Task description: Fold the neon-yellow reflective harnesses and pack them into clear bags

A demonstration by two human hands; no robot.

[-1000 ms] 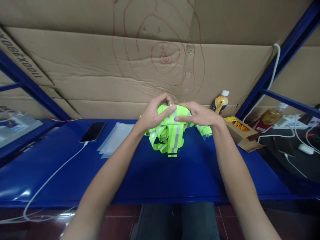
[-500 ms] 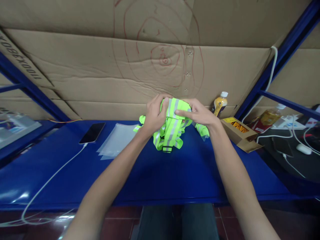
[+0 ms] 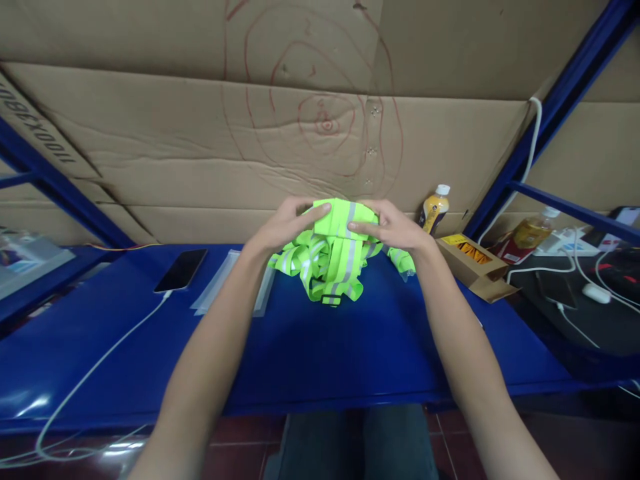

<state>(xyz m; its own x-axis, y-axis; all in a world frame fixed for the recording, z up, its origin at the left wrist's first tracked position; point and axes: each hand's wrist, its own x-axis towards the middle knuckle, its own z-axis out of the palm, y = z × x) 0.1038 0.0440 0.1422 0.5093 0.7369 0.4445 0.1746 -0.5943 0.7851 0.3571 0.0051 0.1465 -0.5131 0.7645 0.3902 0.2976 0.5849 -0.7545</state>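
Bundle of neon yellow-green reflective straps with grey stripes (image 3: pixel 334 257) sitting dead centre of frame, folded top lifted, loose ends and a black buckle trailing onto the glossy blue counter (image 3: pixel 310 347). Left hand (image 3: pixel 285 225) and right hand (image 3: pixel 393 228) each with a grip clamped on the folded top edge, fingers over, thumbs tucked under. Clear plastic bags (image 3: pixel 223 290) plus a black phone (image 3: pixel 181 269) on a white cable off to the left. Open brown cardboard box (image 3: pixel 473 267) and orange drink bottle (image 3: pixel 433 209) to the right, brown cardboard wall (image 3: pixel 200 133) behind.
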